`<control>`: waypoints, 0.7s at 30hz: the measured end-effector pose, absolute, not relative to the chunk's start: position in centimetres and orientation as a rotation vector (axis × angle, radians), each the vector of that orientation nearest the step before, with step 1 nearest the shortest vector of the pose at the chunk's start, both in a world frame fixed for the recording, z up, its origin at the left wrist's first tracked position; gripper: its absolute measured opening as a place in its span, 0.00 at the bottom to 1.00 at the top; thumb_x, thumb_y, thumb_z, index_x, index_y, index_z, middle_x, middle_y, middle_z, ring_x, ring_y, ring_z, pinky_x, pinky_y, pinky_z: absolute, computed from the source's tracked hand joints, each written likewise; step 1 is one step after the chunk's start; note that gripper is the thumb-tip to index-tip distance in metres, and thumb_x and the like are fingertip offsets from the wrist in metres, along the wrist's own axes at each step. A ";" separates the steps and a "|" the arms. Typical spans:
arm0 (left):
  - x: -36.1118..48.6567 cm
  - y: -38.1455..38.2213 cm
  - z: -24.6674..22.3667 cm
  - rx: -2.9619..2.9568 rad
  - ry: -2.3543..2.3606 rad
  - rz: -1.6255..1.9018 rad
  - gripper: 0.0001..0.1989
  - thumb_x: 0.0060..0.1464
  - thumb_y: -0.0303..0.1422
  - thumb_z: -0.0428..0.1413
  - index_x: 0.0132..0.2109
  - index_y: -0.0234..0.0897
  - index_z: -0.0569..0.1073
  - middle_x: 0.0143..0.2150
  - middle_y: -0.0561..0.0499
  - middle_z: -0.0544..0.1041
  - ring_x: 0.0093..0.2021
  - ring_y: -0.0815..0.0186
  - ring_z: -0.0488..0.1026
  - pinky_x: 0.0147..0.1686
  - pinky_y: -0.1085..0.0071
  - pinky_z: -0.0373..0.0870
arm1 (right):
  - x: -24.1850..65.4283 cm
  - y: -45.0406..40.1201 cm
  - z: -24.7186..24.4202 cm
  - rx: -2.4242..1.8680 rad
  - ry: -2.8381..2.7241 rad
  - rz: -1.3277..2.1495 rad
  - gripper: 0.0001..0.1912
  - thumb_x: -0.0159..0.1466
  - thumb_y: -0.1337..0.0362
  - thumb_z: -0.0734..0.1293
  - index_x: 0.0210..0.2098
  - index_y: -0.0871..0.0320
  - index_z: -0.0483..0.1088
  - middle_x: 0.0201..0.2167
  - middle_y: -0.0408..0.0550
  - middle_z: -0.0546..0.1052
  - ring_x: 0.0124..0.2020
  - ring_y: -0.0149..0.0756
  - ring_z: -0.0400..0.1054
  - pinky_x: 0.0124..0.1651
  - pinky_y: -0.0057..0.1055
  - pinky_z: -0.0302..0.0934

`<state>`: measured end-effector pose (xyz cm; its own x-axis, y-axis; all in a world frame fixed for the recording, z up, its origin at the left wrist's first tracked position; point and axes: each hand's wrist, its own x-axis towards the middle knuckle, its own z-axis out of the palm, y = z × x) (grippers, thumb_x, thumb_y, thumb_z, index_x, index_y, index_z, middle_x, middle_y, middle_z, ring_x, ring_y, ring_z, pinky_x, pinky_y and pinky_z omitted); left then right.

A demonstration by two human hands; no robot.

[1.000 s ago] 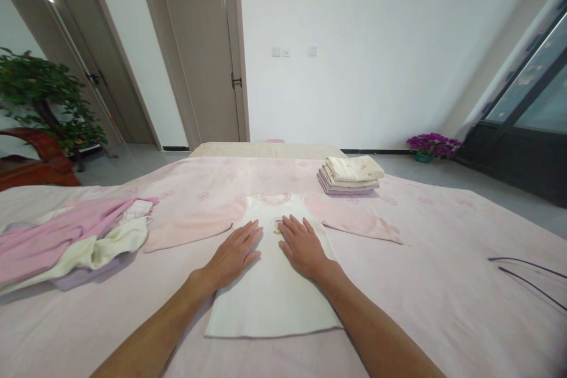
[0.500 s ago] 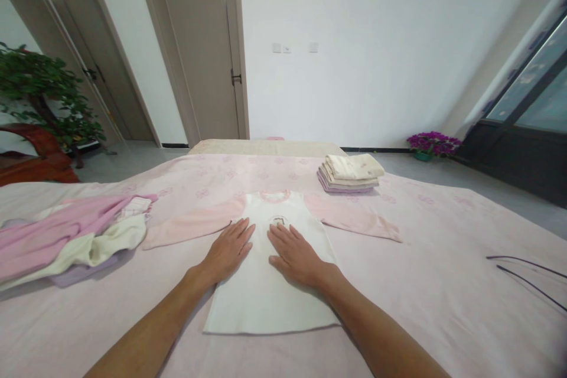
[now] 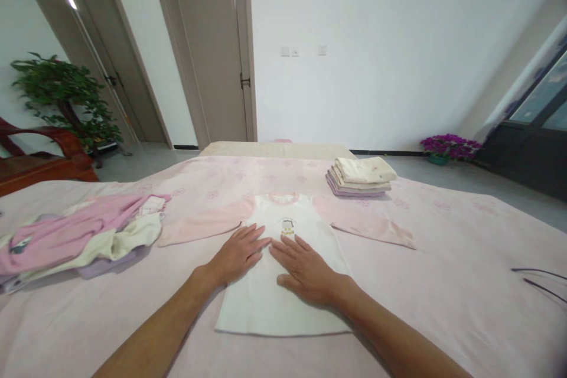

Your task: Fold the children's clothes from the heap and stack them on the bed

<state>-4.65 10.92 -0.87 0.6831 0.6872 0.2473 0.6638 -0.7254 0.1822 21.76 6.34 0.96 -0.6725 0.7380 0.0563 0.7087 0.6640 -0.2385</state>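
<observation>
Shirt (image 3: pixel 283 310) spread flat across pink cloth (image 3: pixel 443 289)!

Pink sleeves (image 3: pixel 206 223) stretch out sideways; left hand (image 3: pixel 239 254) lies palm down over one edge, fingers extended, slightly spread; right hand (image 3: pixel 308 271), just as flat, sits right below the chest print (image 3: pixel 287 225); folded stack (image 3: pixel 364 172) beyond, loose clothes (image 3: pixel 84 230) heaped left.

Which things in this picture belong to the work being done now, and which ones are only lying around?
Part of the work:
shirt, spread flat
left hand and right hand, both resting on it
loose clothes and folded stack, probably

Only lying or standing around:
dark rods at the right edge, perhaps glasses
flowers
plant
chair
</observation>
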 end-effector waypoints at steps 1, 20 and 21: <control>-4.9 10.7 -0.7 2.811 1.077 0.460 0.21 0.65 0.37 0.49 0.64 0.54 0.66 0.69 0.52 0.62 0.69 0.58 0.56 0.66 0.53 0.53 | 22.5 6.8 0.6 -1.311 -2.671 0.236 0.32 0.71 0.49 0.54 0.70 0.51 0.48 0.71 0.48 0.49 0.72 0.42 0.40 0.71 0.47 0.34; -21.8 18.1 2.6 1.986 2.415 0.225 0.10 0.51 0.36 0.52 0.37 0.36 0.73 0.37 0.42 0.77 0.39 0.52 0.75 0.37 0.64 0.67 | 24.2 7.6 -0.2 -1.717 -2.384 -0.032 0.27 0.70 0.56 0.56 0.66 0.59 0.59 0.68 0.55 0.57 0.69 0.48 0.47 0.68 0.49 0.40; -21.1 18.2 3.1 1.990 2.370 0.314 0.10 0.51 0.38 0.52 0.36 0.36 0.72 0.36 0.45 0.77 0.39 0.54 0.75 0.37 0.66 0.67 | 24.1 7.6 0.1 -1.716 -2.366 -0.012 0.26 0.70 0.57 0.57 0.65 0.60 0.61 0.68 0.56 0.59 0.69 0.49 0.48 0.68 0.49 0.42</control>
<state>-21.13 18.17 3.09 -0.1812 0.9778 0.1055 0.9715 0.1613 0.1738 24.10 7.58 0.07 -0.2950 0.9383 0.1805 0.9401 0.3187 -0.1205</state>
